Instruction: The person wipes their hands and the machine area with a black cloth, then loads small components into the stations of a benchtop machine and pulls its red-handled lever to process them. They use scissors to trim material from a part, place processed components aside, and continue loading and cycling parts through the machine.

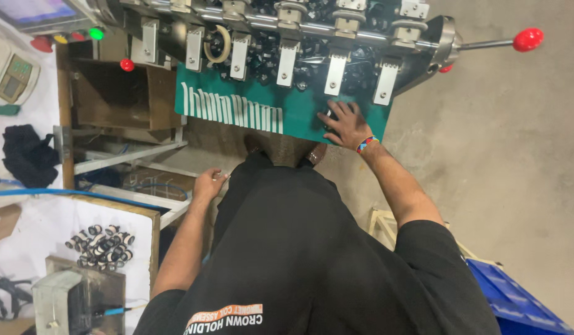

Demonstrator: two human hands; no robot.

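Note:
My right hand (344, 126), with a coloured bead bracelet on the wrist, lies fingers spread on the green panel (299, 111) of a machine. Its fingertips touch a small black part at the panel's right side. Above the panel runs a row of metal clamps (287, 62) over a heap of black parts (312, 49). My left hand (207, 184) hangs loosely curled beside my thigh, near a metal frame rail (129, 155). Whether it holds anything small is unclear.
A lever with a red knob (527, 39) sticks out right of the machine, and a smaller red knob (127, 64) sits at its left. Black-and-white rings (101, 245) are piled on a white bench at left. A blue crate (516, 304) stands at lower right on the concrete floor.

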